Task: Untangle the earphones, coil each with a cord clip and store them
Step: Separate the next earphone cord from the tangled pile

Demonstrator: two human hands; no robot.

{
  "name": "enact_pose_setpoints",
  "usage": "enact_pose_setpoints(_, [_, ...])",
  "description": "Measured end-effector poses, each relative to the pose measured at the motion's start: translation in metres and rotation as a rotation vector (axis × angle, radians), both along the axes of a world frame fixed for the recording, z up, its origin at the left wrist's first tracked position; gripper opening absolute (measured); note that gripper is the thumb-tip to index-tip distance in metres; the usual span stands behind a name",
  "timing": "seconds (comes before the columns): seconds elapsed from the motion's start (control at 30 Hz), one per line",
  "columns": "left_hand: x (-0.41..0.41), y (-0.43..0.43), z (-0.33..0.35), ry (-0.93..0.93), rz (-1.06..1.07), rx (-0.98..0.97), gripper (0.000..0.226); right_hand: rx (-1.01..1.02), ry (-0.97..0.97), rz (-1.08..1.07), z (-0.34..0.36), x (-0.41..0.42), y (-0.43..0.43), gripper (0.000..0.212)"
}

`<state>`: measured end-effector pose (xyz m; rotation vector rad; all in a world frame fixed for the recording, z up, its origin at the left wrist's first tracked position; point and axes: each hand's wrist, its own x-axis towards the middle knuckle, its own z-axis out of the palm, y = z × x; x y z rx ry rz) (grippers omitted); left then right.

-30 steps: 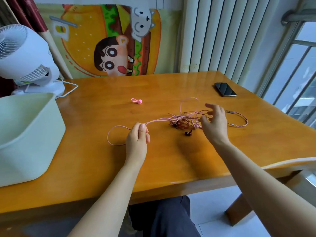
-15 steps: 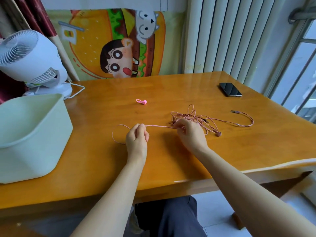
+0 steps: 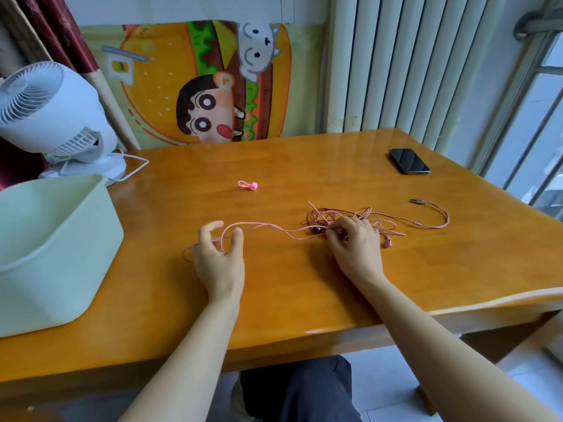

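A tangle of pink earphone cords [image 3: 341, 216] lies on the wooden table [image 3: 298, 287], right of centre. My right hand [image 3: 356, 243] pinches the cord at the near left edge of the tangle, next to a dark earbud [image 3: 316, 229]. A pink earbud [image 3: 387, 242] lies just right of that hand. One strand runs left to my left hand [image 3: 217, 257], whose thumb and fingers are spread apart with the cord looping loosely between them. A jack plug [image 3: 416, 201] ends the loop at the far right. A pink cord clip [image 3: 248, 185] lies alone farther back.
A pale green bin [image 3: 54, 239] stands at the left of the table, with a white fan [image 3: 45, 117] behind it. A black phone [image 3: 409, 161] lies at the back right corner. The table's near edge runs just below my forearms.
My left hand has opened from its pinch on the strand. My right hand came down from above the tangle and now pinches it. The strand between the hands has gone slack.
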<state>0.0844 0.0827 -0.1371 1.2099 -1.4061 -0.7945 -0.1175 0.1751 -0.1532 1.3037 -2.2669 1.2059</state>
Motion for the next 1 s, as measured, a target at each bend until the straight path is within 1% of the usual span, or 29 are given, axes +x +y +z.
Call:
enact_pose_setpoints(0.07, [0.009, -0.001, 0.007, -0.171, -0.098, -0.001, 0.033, -0.030, -0.007, -0.023, 0.001, 0.001, 0.000, 0.006])
enact_pose_setpoints(0.13, [0.014, 0.000, 0.020, -0.442, -0.257, 0.043, 0.044, -0.062, -0.033, -0.058, 0.002, -0.001, -0.001, 0.006])
enact_pose_setpoints(0.17, [0.016, -0.001, 0.026, -0.568, -0.318, 0.065, 0.046, -0.075, -0.042, -0.073, 0.002, -0.001, -0.001, 0.007])
enact_pose_setpoints(0.23, [0.015, -0.004, 0.042, -0.736, -0.374, 0.081, 0.051, -0.101, -0.069, -0.083, 0.002, -0.002, 0.000, 0.009])
enact_pose_setpoints(0.27, [0.014, -0.005, 0.050, -0.778, -0.371, 0.081, 0.056, -0.111, -0.097, -0.080, 0.003, -0.002, 0.001, 0.010])
enact_pose_setpoints(0.3, [0.011, -0.005, 0.059, -0.780, -0.352, 0.075, 0.061, -0.120, -0.129, -0.076, 0.004, -0.002, 0.003, 0.011])
enact_pose_setpoints(0.33, [0.008, -0.005, 0.065, -0.740, -0.313, 0.056, 0.063, -0.121, -0.156, -0.065, 0.004, -0.001, 0.004, 0.012])
enact_pose_setpoints(0.37, [0.004, -0.004, 0.070, -0.663, -0.258, 0.012, 0.060, -0.115, -0.168, -0.043, 0.005, 0.000, 0.005, 0.013])
enact_pose_setpoints(0.4, [0.001, -0.001, 0.072, -0.553, -0.189, -0.067, 0.050, -0.107, -0.159, -0.008, 0.005, 0.001, 0.005, 0.013])
enact_pose_setpoints(0.47, [-0.004, 0.010, 0.075, -0.297, -0.070, -0.313, 0.022, -0.092, -0.100, 0.093, 0.007, 0.005, 0.006, 0.010])
enact_pose_setpoints(0.5, [-0.008, 0.015, 0.075, -0.206, -0.057, -0.425, 0.014, -0.087, -0.070, 0.152, 0.007, 0.007, 0.006, 0.007])
enact_pose_setpoints(0.53, [-0.014, 0.021, 0.072, -0.161, -0.084, -0.502, 0.015, -0.085, -0.040, 0.217, 0.008, 0.009, 0.007, 0.007])
enact_pose_setpoints(0.57, [-0.021, 0.024, 0.069, -0.172, -0.147, -0.559, 0.017, -0.084, -0.017, 0.281, 0.008, 0.012, 0.007, 0.009])
enact_pose_setpoints(0.6, [-0.029, 0.027, 0.064, -0.229, -0.231, -0.595, 0.020, -0.086, -0.006, 0.338, 0.009, 0.014, 0.008, 0.012])
enact_pose_setpoints(0.63, [-0.038, 0.030, 0.057, -0.302, -0.325, -0.596, 0.022, -0.091, -0.012, 0.381, 0.009, 0.015, 0.009, 0.016])
enact_pose_setpoints(0.67, [-0.046, 0.030, 0.049, -0.374, -0.417, -0.553, 0.026, -0.103, -0.028, 0.409, 0.010, 0.016, 0.009, 0.019])
enact_pose_setpoints(0.73, [-0.057, 0.031, 0.032, -0.474, -0.563, -0.357, 0.031, -0.125, -0.068, 0.434, 0.010, 0.017, 0.010, 0.022])
enact_pose_setpoints(0.8, [-0.063, 0.030, 0.017, -0.500, -0.630, -0.184, 0.030, -0.131, -0.092, 0.447, 0.011, 0.017, 0.011, 0.024])
enact_pose_setpoints(0.83, [-0.064, 0.031, 0.010, -0.485, -0.643, -0.141, 0.027, -0.132, -0.093, 0.456, 0.011, 0.016, 0.012, 0.026])
enact_pose_setpoints(0.9, [-0.065, 0.031, 0.002, -0.381, -0.644, -0.081, 0.017, -0.126, -0.095, 0.488, 0.011, 0.018, 0.013, 0.028])
enact_pose_setpoints(0.97, [-0.064, 0.029, -0.003, -0.272, -0.602, -0.061, 0.009, -0.099, -0.056, 0.502, 0.012, 0.020, 0.014, 0.028])
enact_pose_setpoints(1.0, [-0.062, 0.028, -0.005, -0.244, -0.565, -0.073, 0.008, -0.083, -0.015, 0.479, 0.013, 0.022, 0.015, 0.028])
